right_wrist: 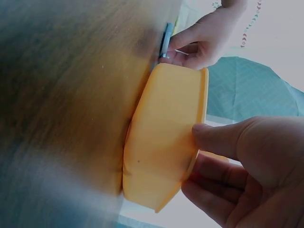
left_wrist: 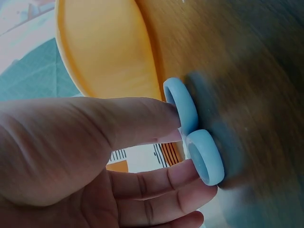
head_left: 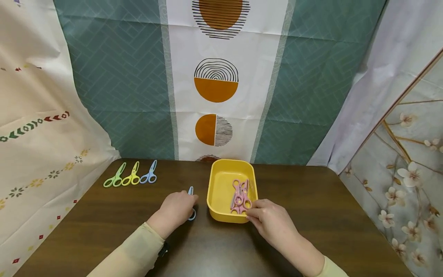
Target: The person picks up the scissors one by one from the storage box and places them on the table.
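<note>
My left hand (head_left: 177, 209) is at a pair of light blue scissors (head_left: 192, 216) on the table, left of the yellow tray. In the left wrist view, thumb and fingers pinch the scissors' two handle loops (left_wrist: 206, 156) from either side; the hand hides most of the blades. With thumb and fingertips, my right hand (head_left: 275, 221) grips the near right rim of the yellow tray (head_left: 221, 218). The right wrist view shows the thumb on the tray's outer wall (right_wrist: 164, 128) and the fingers over its rim. Several pink scissors (head_left: 238, 200) lie piled inside, toward the tray's right side.
At the table's back left, green scissors (head_left: 117, 179), yellow scissors (head_left: 132, 177) and another blue pair (head_left: 149, 175) lie in a row, blades pointing back. Patterned cloth (head_left: 138, 77) hangs behind the dark wooden table (head_left: 294, 188), with more cloth at both sides.
</note>
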### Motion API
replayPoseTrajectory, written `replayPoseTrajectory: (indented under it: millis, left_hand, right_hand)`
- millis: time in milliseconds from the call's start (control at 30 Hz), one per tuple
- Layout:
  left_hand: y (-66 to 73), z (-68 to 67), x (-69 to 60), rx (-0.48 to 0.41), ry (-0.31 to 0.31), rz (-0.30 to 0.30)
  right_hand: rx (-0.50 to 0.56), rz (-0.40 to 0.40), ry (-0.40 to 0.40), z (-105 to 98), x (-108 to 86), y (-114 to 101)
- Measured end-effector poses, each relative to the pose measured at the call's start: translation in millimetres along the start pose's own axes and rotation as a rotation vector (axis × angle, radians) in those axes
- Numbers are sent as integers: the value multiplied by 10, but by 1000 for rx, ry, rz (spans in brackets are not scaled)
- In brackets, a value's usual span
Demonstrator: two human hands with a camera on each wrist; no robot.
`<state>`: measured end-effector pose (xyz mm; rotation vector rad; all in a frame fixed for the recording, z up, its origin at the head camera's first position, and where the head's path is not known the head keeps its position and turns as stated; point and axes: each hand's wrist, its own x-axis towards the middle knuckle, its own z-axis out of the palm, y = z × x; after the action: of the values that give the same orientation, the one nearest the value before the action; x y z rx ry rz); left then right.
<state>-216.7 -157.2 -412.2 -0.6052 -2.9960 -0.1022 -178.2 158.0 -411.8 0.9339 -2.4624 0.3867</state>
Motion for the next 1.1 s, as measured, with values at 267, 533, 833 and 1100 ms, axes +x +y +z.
replayPoseTrajectory:
  millis: [267, 533, 833, 1100]
  left_hand:
    - [-3, 16, -61, 20, 28, 3]
    - [43, -62, -149, 54, 97, 13]
    - [92, -39, -365, 125, 186, 72]
    - [125, 18, -473, 124, 107, 81]
  right_hand:
    - [1, -31, 19, 18, 1, -8]
    - [-2, -11, -9, 2, -6, -36]
    - [-10, -31, 2, 15, -1, -3]
    - [-18, -33, 6, 10, -13, 25]
